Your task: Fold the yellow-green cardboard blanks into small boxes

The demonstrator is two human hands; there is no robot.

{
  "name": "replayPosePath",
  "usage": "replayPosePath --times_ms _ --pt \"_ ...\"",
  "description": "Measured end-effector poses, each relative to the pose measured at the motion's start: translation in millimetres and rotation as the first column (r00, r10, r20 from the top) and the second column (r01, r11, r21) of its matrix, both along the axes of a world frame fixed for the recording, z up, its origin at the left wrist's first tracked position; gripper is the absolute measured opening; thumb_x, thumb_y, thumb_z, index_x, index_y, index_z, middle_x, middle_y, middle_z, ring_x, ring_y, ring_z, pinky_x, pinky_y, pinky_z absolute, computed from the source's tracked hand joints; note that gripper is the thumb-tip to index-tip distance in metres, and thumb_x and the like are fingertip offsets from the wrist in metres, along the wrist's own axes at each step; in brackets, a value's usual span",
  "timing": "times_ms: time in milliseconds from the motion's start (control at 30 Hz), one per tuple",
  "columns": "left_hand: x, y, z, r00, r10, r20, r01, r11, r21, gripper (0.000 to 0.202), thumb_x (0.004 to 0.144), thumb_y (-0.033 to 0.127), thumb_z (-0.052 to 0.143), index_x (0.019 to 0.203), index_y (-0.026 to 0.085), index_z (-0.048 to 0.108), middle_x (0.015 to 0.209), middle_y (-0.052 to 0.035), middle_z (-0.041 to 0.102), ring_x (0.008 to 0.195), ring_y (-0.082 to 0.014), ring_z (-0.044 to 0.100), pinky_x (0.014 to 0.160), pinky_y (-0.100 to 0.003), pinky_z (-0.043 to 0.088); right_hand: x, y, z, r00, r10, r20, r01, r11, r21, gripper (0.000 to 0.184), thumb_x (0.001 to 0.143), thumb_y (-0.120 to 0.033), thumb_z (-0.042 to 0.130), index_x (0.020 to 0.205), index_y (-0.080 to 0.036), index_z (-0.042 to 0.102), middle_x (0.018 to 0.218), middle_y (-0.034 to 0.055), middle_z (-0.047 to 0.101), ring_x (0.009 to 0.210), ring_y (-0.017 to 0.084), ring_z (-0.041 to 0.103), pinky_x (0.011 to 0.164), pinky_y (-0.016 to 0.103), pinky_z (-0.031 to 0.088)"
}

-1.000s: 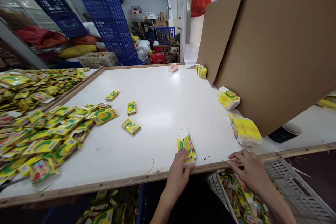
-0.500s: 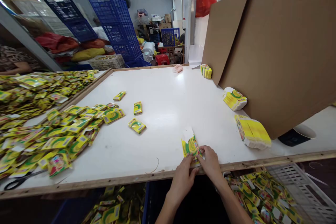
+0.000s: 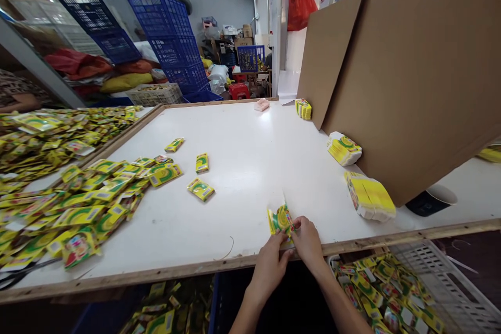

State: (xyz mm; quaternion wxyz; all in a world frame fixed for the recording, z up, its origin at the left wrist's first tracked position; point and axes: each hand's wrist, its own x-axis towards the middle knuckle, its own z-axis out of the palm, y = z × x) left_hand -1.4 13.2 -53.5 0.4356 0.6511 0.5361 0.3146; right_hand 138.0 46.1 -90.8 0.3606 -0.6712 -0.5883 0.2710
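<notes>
A yellow and green printed card box (image 3: 279, 217), partly folded with a white flap at its far end, is between my hands at the table's front edge. My left hand (image 3: 270, 262) grips its near left side with bent fingers. On its right side, my right hand (image 3: 308, 240) pinches the printed edge. My fingers hide the near end of the box. Right of my hands lie stacks of flat yellow cartons (image 3: 370, 195), with a smaller carton stack (image 3: 344, 148) behind.
A heap of yellow packets (image 3: 105, 193) covers the table's left, with scissors (image 3: 23, 274) at its front. A cardboard sheet (image 3: 410, 73) leans at right beside a dark cup (image 3: 430, 201). Below the edge sits a crate (image 3: 465, 282) by more packets. Blue crates (image 3: 172, 42) stand behind.
The box's right side is now turned up and inward under my right fingers, so it looks narrower. My hands stay nearly in place while the view shifts slightly.
</notes>
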Motion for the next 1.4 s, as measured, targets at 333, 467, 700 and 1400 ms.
replayPosePath --times_ms 333,467,700,1400 --pt "-2.1 -1.3 16.8 0.788 0.198 0.583 -0.156 0.980 -0.121 0.039 0.078 0.042 0.068 0.107 0.016 0.065 0.108 -0.0118 0.069 0.104 -0.0276 0.062 0.090 -0.039 0.049 11.8 -27.0 33.3 0.693 0.089 -0.715 -0.089 0.995 0.037 0.038 0.078 -0.052 0.065 0.095 -0.019 0.058 0.086 0.0079 0.070 0.085 0.025 0.065 0.072 0.035 0.052" --pt "-1.3 -2.5 22.4 0.734 0.079 0.674 0.070 0.979 -0.191 0.044 0.075 0.048 0.069 0.103 0.013 0.071 0.103 -0.0129 0.072 0.101 -0.0314 0.064 0.089 -0.043 0.050 13.4 -31.5 41.4 0.607 0.094 -0.789 -0.126 0.992 0.021 0.038 0.075 -0.053 0.070 0.090 -0.020 0.061 0.087 0.0064 0.071 0.086 0.023 0.066 0.076 0.034 0.052" --pt "-2.8 -6.4 25.4 0.689 0.044 0.723 0.102 0.982 -0.157 0.060 0.074 0.051 0.071 0.123 0.019 0.061 0.124 -0.0141 0.063 0.117 -0.0333 0.055 0.096 -0.044 0.047 12.0 -35.4 49.0 0.510 0.108 -0.853 -0.230 0.973 -0.014 0.036 0.075 -0.050 0.071 0.092 -0.020 0.064 0.089 0.0060 0.071 0.084 0.022 0.066 0.079 0.036 0.051" --pt "-3.7 -3.0 22.9 0.629 0.225 0.744 0.006 0.956 -0.294 0.037 0.079 0.034 0.070 0.112 0.017 0.069 0.108 -0.0112 0.072 0.106 -0.0290 0.063 0.096 -0.044 0.046 7.0 -39.3 55.9 0.615 0.192 -0.764 -0.274 0.962 0.021 0.038 0.081 -0.051 0.064 0.091 -0.016 0.070 0.088 0.0075 0.071 0.082 0.024 0.063 0.076 0.035 0.051"
